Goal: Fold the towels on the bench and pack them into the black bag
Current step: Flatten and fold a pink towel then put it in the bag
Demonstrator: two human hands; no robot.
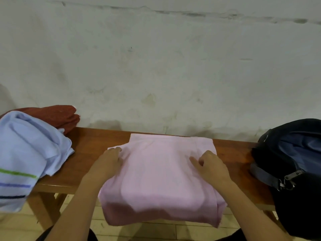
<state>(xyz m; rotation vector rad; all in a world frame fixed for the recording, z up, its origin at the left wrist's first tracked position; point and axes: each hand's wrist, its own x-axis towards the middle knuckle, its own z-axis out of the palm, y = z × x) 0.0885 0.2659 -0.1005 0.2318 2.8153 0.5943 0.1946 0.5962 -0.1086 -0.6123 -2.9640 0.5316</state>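
Note:
A pink towel (159, 176) lies across the middle of the wooden bench (90, 153), and its near part hangs over the front edge. My left hand (107, 162) grips the towel's left edge with curled fingers. My right hand (211, 164) pinches the fabric near its right side. The black bag (293, 164) stands open at the bench's right end and shows a blue lining. A light blue towel (29, 153) with coloured stripes is heaped at the left end. A dark red towel (60, 115) lies behind it.
A stained pale wall (156, 66) runs close behind the bench. Below the bench is a light wood-plank floor (156, 230). Bare bench top shows between the pink towel and the heaps on either side.

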